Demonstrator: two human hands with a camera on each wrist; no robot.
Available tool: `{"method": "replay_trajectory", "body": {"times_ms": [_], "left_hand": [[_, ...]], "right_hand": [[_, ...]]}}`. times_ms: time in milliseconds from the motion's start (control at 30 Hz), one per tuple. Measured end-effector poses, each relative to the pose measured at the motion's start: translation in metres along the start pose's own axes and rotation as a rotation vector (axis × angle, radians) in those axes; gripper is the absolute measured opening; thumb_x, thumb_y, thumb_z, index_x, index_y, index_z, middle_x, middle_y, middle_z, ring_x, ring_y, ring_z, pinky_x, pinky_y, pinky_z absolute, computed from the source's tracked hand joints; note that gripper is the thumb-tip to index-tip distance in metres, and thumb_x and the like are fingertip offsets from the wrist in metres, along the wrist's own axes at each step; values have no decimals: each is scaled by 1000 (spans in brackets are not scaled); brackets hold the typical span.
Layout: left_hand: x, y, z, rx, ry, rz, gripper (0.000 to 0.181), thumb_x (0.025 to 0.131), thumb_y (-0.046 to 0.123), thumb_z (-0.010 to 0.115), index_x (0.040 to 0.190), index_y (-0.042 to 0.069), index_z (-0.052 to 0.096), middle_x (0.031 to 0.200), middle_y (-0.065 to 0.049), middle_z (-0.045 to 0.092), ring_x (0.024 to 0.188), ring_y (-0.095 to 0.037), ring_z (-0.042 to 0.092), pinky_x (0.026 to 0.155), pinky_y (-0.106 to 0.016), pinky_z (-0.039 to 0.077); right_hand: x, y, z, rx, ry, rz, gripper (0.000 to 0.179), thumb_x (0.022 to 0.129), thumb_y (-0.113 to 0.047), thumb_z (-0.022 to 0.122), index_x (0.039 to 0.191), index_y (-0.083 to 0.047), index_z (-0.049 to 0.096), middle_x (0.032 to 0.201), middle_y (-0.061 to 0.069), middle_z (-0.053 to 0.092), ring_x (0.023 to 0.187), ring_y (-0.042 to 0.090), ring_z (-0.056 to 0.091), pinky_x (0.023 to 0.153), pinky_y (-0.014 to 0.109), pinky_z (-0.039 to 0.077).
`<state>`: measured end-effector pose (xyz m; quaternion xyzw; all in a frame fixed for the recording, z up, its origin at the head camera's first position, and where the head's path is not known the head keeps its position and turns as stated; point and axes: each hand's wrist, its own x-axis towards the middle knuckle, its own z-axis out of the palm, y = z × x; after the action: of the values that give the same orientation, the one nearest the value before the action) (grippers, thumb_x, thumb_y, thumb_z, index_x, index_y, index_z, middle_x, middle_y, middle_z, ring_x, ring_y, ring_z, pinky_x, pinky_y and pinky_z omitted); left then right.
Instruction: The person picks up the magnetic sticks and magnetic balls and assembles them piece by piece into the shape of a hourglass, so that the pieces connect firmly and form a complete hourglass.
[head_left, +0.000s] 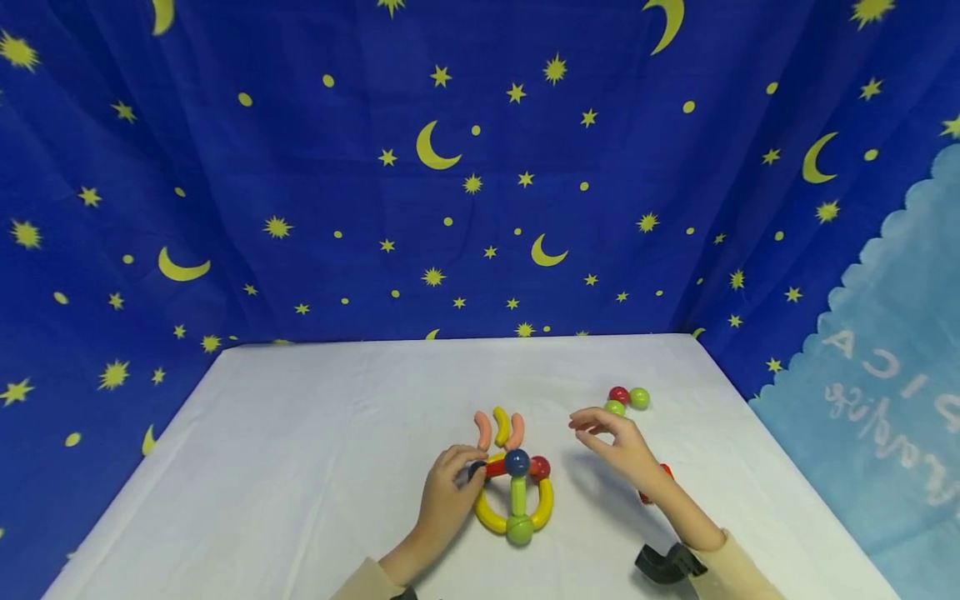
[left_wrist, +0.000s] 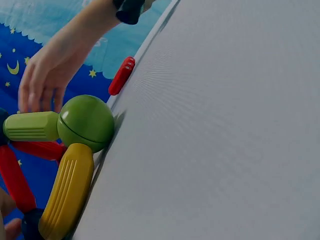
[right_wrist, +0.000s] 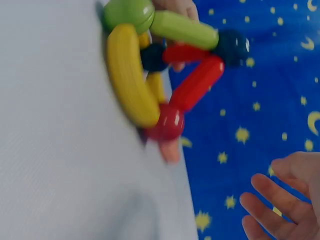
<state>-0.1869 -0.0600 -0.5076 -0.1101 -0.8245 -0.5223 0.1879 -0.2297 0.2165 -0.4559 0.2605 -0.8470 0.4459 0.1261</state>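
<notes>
Looks like your left hand (head_left: 444, 496) has the frame (head_left: 519, 496) pinched at its left navy ball (head_left: 476, 472), while your right hand (head_left: 621, 451), fingers loose and empty, is closer to those loose balls (head_left: 619, 396).

Head cam high, fwd/down; wrist cams low, close, share grn. ball (left_wrist: 86, 122).

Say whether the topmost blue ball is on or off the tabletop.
Off: the right wrist view shows the topmost blue ball raised above the tabletop, where the green stick meets two red sticks.
</notes>
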Motion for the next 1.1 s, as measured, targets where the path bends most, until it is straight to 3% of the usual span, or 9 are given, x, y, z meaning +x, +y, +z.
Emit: {"method": "replay_trajectory", "body": {"times_ms": [200, 367, 600, 733, 900, 1100], "left_hand": [[0, -5, 2, -117, -49, -132, 13, 83, 3, 68, 95, 9, 71, 99, -2, 68, 94, -17, 62, 83, -21, 52], [1, -7, 3, -150, -46, -189, 10, 82, 5, 69, 91, 10, 71, 96, -4, 67, 86, -10, 58, 77, -17, 50], [1, -7, 4, -139, -54, -232, 8, 83, 5, 68, 90, 10, 70, 95, -4, 66, 82, -6, 57, 73, -16, 50], [2, -8, 4, -126, -44, -222, 8, 83, 4, 68, 88, 10, 70, 94, -5, 66, 81, -6, 57, 72, -17, 50], [2, -8, 4, -106, -30, -227, 8, 82, 5, 69, 87, 11, 71, 93, -3, 66, 81, -7, 58, 71, -17, 49], [3, -6, 3, -82, -32, -245, 7, 82, 7, 69, 86, 13, 70, 94, -2, 67, 81, -7, 57, 67, -16, 45]], "right_hand": [[-31, 20, -27, -78, 198, 87, 22, 81, 10, 64, 102, 1, 66, 93, 17, 69, 84, 4, 62, 72, 13, 49], [-58, 28, -49, -207, 278, 274, 21, 81, 5, 67, 101, 2, 66, 95, 18, 69, 79, -9, 55, 69, 8, 47], [-78, 37, -64, -272, 237, 483, 25, 81, -3, 71, 105, 2, 65, 101, 18, 69, 78, -11, 52, 67, 10, 48], [-80, 41, -64, -264, 175, 549, 28, 83, -9, 70, 108, 1, 64, 105, 19, 68, 76, -10, 52, 67, 12, 48], [-82, 42, -66, -259, 161, 628, 31, 84, -12, 69, 110, 3, 63, 107, 22, 67, 73, -2, 53, 63, 16, 49], [-81, 40, -66, -247, 118, 678, 37, 82, -11, 70, 112, 7, 60, 96, 21, 68, 68, 3, 55, 55, 21, 48]]}}
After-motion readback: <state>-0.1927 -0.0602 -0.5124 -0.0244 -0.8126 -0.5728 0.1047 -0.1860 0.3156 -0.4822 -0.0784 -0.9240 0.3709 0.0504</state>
